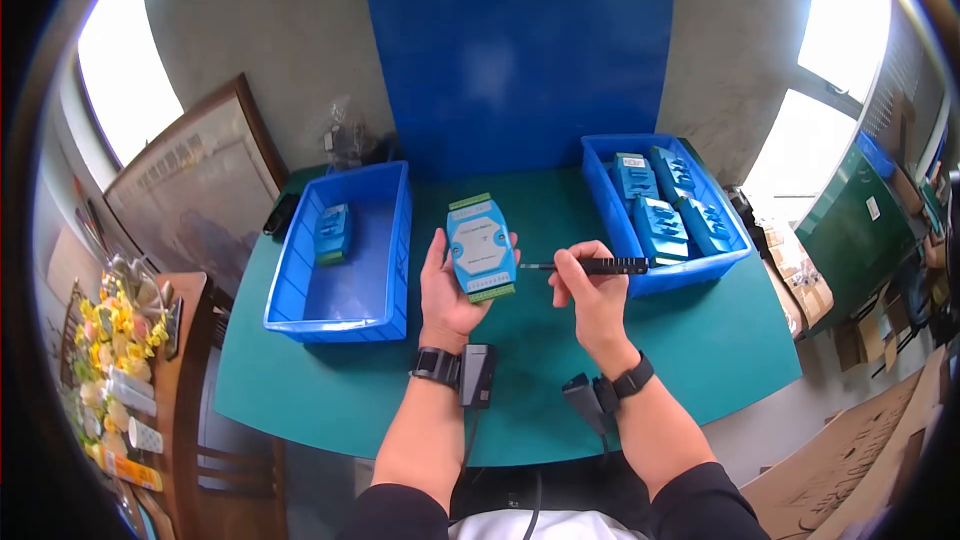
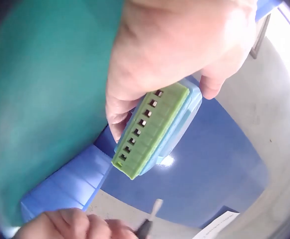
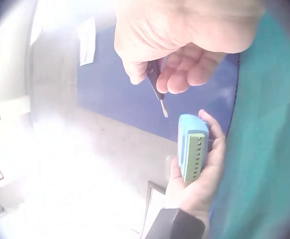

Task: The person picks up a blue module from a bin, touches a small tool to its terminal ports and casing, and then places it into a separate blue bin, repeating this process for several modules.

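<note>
On the green surface (image 1: 540, 360), blue bins (image 1: 335, 328) sit at ten and two o'clock. Centrally, my left hand (image 1: 452, 308) curls round the blue module (image 1: 482, 245); my right hand (image 1: 597, 305) pinches a screwdriver (image 1: 615, 266), apart at four o'clock. Probably I'm lining up; the next move calls for careful aim.

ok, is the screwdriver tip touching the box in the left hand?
Apart: the left wrist view shows background between the screwdriver tip and the box.
</note>
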Available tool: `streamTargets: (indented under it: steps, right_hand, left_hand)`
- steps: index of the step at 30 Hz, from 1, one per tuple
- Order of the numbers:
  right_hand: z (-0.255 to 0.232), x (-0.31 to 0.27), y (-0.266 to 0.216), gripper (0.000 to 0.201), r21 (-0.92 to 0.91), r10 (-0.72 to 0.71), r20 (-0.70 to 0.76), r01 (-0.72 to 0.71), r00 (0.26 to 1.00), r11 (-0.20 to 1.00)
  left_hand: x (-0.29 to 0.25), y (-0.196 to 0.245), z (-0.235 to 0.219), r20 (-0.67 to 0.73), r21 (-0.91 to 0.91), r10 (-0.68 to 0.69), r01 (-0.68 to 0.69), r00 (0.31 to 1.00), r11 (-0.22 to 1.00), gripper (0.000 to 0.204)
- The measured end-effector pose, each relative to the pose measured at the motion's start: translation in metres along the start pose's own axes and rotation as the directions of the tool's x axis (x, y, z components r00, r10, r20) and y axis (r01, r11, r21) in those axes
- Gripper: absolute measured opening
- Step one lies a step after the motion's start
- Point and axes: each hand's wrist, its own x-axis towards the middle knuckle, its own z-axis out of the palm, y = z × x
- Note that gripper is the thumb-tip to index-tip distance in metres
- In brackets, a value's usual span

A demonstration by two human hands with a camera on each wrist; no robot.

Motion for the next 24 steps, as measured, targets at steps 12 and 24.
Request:
streamTargets:
  steps: [12,24]
  right_hand:
    - [0.015,-0.020,0.016,0.012,-0.287,-0.034,0.267,0.113,0.963,0.951]
    - [-0.006,-0.008,0.023,0.012,-0.324,-0.107,0.134,0.145,0.985,0.935]
  left_hand:
    - [-0.001,0.000,-0.001,0.013,0.126,-0.012,0.010,1.000,0.992,0.053]
    - [-0.005,0.004,0.001,0.023,0.182,0.023,-0.026,0.999,0.983,0.054]
